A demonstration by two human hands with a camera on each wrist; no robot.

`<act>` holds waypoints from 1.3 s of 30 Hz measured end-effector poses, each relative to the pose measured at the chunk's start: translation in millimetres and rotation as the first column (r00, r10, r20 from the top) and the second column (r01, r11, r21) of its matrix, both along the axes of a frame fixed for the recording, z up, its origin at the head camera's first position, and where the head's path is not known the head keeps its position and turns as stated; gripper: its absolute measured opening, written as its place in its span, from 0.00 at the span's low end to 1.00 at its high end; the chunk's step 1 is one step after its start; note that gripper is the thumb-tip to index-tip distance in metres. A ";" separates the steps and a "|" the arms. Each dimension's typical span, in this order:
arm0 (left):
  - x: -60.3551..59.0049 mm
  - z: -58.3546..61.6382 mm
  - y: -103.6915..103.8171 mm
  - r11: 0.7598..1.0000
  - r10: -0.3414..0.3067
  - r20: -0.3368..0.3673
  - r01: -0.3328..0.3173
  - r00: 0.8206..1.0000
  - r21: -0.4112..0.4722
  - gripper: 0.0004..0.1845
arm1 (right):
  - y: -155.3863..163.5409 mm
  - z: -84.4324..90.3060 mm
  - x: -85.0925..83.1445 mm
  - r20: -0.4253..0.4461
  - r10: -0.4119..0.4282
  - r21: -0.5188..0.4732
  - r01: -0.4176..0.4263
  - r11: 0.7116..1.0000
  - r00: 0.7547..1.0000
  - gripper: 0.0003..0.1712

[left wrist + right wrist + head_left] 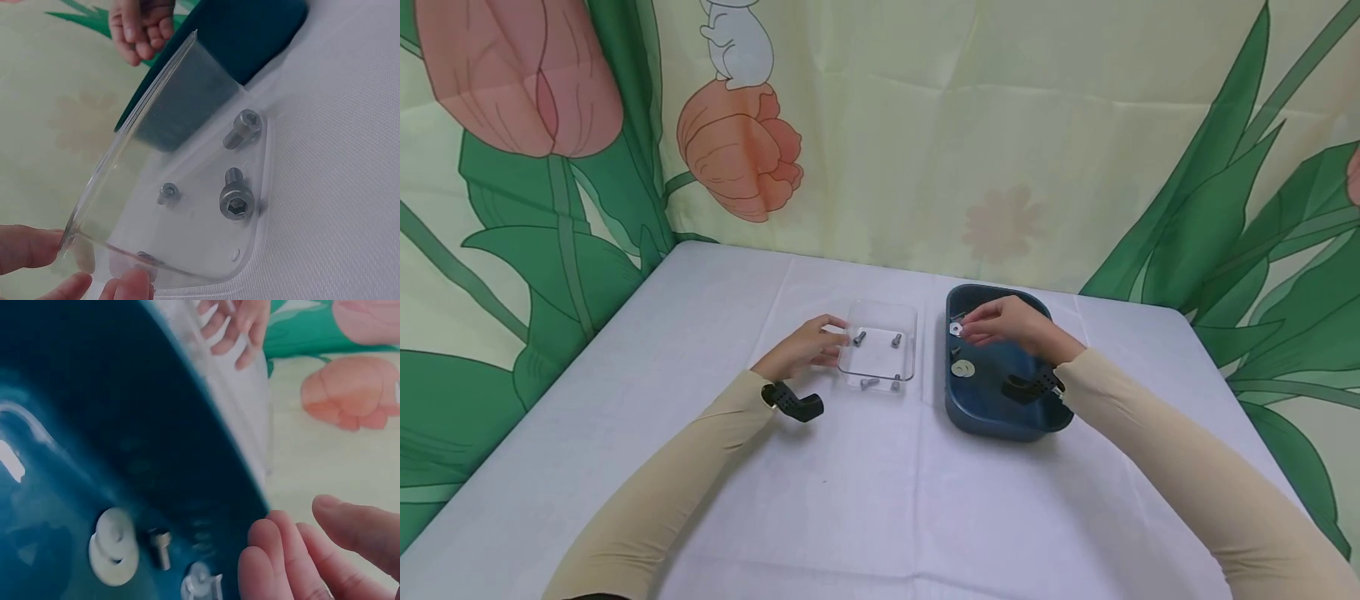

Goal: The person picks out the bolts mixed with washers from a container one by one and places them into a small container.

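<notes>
On the white cloth-covered table (865, 500), just in front of a tulip-print backdrop (1000, 150), two containers sit side by side near the far edge: a clear square plastic tray (880, 312) on the left and a dark blue rounded plastic bin (992, 417) on the right, close together but not touching. Left hand (805, 348) is at the clear tray's left wall, thumb and fingertips (31, 247) pinching the rim at the near corner, probably to keep the light tray from sliding. Tray holds four short silver hex-socket bolts (237, 194), spread apart toward the corners, some lying, one seen head-on in the left wrist view. Right hand (1003, 323) hovers over the far-left part of the blue bin, fingers (281, 562) loosely curled and bunched, tips pointing down at the loose hardware; can't tell whether anything is pinched between them. Bin floor shows flat white washers (112, 553), a small silver bolt (160, 547) just beside them, and another pale part at the lower edge, too blurred to name. Likely the bin is the supply of parts and the tray the sorted side. Both forearms in beige sleeves (1165, 467) reach forward, wrists slightly raised, black wrist-camera mounts (793, 402) beneath them, left forearm low to the table, right one angled in over the bin's near rim.
</notes>
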State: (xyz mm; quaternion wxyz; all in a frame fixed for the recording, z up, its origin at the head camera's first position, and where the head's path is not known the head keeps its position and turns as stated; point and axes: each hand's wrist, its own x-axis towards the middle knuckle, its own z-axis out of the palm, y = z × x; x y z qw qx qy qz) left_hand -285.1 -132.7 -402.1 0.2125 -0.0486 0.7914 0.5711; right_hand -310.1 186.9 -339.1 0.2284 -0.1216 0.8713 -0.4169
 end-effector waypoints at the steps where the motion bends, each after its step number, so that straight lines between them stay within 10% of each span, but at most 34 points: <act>1: 0.2 0.1 0.1 1.000 -0.001 -0.001 0.001 1.000 0.000 0.24 | 2.5 -2.6 -0.8 0.009 -0.005 0.004 0.004 1.000 1.000 0.22; 39: 0.4 -2.6 -1.4 1.000 -0.009 -0.008 0.009 1.000 -0.007 0.23 | 8.7 -46.6 -18.5 0.274 -0.029 -0.016 0.035 0.999 0.961 0.21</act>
